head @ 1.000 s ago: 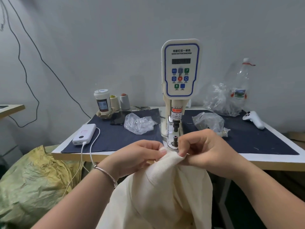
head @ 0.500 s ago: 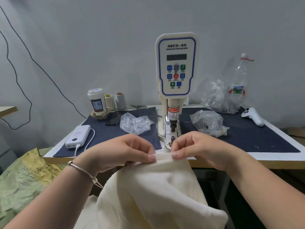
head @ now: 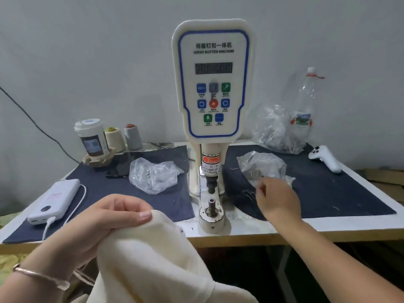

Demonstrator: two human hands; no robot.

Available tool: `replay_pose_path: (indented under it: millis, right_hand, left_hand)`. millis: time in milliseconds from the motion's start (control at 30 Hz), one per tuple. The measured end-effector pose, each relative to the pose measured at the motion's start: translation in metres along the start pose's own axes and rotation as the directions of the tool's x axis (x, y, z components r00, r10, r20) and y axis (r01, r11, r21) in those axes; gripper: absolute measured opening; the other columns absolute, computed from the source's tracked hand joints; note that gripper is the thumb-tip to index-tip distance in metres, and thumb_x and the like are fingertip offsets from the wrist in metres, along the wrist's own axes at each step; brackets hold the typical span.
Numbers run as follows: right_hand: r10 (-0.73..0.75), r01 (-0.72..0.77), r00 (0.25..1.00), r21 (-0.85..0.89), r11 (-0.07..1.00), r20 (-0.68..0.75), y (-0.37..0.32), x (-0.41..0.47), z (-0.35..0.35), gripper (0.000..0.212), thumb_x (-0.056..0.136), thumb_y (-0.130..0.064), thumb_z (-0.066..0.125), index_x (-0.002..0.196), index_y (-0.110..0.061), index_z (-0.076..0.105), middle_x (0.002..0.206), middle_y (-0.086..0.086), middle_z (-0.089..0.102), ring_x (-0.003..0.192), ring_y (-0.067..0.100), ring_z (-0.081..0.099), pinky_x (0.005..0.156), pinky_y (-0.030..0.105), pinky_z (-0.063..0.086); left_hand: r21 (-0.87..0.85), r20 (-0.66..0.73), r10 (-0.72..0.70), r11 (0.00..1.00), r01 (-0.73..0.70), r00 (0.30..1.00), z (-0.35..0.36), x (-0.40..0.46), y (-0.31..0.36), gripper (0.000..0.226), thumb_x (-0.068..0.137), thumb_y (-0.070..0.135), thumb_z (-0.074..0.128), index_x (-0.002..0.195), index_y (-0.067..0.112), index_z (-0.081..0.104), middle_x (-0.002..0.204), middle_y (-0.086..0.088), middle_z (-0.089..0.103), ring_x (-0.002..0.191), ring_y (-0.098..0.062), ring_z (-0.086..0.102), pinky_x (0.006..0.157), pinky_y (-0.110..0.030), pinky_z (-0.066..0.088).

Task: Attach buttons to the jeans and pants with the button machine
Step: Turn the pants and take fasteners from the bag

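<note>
1. The left hand (head: 105, 224) is gripping the cream pants (head: 153, 263) at their upper edge, with the thumb lying on top of the cloth and the fingers curled under it
2. The pants are hanging down from this hand, in front of the edge of the surface (head: 328, 226), and they are not lying on the machine
3. The button machine (head: 213, 84) is standing just to the right of the left hand and further away from the person; its lower post (head: 211, 207) is standing bare, with the upper punch above it
4. The right hand (head: 277, 200) is reaching over the dark mat (head: 338, 193) on the right of the machine, at the near edge of a clear plastic bag (head: 262, 167); the fingers are bent and blurred, and I cannot tell if they are pinching something
5. Another plastic bag (head: 153, 176) is lying beyond the left hand, and a white power bank (head: 54, 201) with a cable is lying to its left
</note>
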State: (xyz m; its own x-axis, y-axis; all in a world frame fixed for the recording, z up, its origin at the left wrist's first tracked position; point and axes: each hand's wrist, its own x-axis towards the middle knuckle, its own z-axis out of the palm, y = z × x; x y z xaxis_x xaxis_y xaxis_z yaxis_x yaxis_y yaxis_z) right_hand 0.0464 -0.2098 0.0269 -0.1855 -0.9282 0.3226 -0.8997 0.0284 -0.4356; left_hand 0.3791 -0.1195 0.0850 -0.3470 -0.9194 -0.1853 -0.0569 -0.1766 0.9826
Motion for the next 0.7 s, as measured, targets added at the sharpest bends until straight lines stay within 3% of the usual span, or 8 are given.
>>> replay_pose_path:
  millis: [67,133,200,300,467,567,700]
  right_hand:
    - [0.013,-0.021,0.994,-0.070,0.997,-0.111,0.025,0.027,0.013,0.022,0.093,-0.008,0.047,0.092,-0.014,0.069,0.095,0.006,0.066,0.089,0.025,0.057,0.063,0.031,0.042]
    - [0.023,-0.033,0.997,-0.153,0.988,-0.067,0.040,0.052,0.024,0.027,0.093,-0.005,0.048,0.107,-0.014,0.070,0.108,0.006,0.064,0.104,0.027,0.054,0.068,0.030,0.039]
    - [0.088,-0.081,0.996,-0.191,0.978,0.028,0.045,0.073,0.034,0.030,0.094,-0.009,0.048,0.112,-0.022,0.069,0.114,0.006,0.064,0.105,0.027,0.057,0.069,0.028,0.038]
    - [0.157,-0.125,0.979,-0.222,0.967,0.131,0.043,0.092,0.044,0.020,0.095,-0.025,0.050,0.101,-0.030,0.068,0.105,0.002,0.068,0.095,0.024,0.062,0.066,0.025,0.039]
    - [0.103,-0.085,0.993,-0.254,0.963,0.059,0.047,0.097,0.051,0.025,0.091,-0.053,0.055,0.090,-0.033,0.070,0.089,-0.001,0.068,0.087,0.022,0.064,0.060,0.025,0.036]
    - [0.088,-0.085,0.996,-0.178,0.980,0.010,0.053,0.093,0.053,0.023,0.088,-0.052,0.060,0.086,-0.031,0.070,0.086,-0.003,0.070,0.086,0.021,0.064,0.059,0.025,0.035]
    - [0.098,-0.094,0.995,-0.105,0.990,0.031,0.056,0.094,0.053,0.015,0.087,-0.045,0.064,0.085,-0.031,0.070,0.082,-0.006,0.067,0.087,0.022,0.063,0.061,0.026,0.035]
  left_hand:
    - [0.004,-0.022,-0.023,1.000,0.023,0.999,-0.009,0.008,-0.003,0.061,0.055,0.032,0.092,0.091,-0.013,0.070,0.079,-0.031,0.066,0.061,-0.029,0.065,0.053,-0.026,0.051]
    - [0.034,-0.054,-0.034,0.999,0.036,0.998,-0.013,0.021,-0.009,0.066,0.053,0.035,0.092,0.096,-0.011,0.072,0.088,-0.035,0.068,0.069,-0.032,0.067,0.058,-0.028,0.053]
    - [0.037,-0.104,-0.026,0.999,0.030,0.994,-0.014,0.035,-0.014,0.063,0.053,0.034,0.090,0.096,-0.008,0.073,0.093,-0.036,0.068,0.073,-0.033,0.067,0.061,-0.029,0.054]
    - [0.063,-0.121,0.012,0.998,-0.004,0.993,-0.013,0.059,-0.023,0.050,0.059,0.031,0.087,0.093,-0.005,0.075,0.089,-0.030,0.071,0.074,-0.029,0.069,0.062,-0.027,0.055]
    - [0.186,-0.218,0.059,0.982,-0.018,0.974,-0.010,0.098,-0.042,0.023,0.075,0.023,0.076,0.087,0.004,0.079,0.088,-0.020,0.074,0.076,-0.021,0.068,0.067,-0.023,0.051]
    - [0.214,-0.322,0.098,0.976,-0.028,0.942,-0.009,0.112,-0.059,0.008,0.082,0.012,0.073,0.081,0.007,0.080,0.085,-0.016,0.075,0.076,-0.018,0.067,0.073,-0.025,0.049]
    - [0.228,-0.348,0.118,0.973,-0.038,0.930,-0.009,0.115,-0.071,0.009,0.086,0.011,0.072,0.081,0.009,0.079,0.085,-0.012,0.076,0.078,-0.016,0.068,0.077,-0.028,0.049]
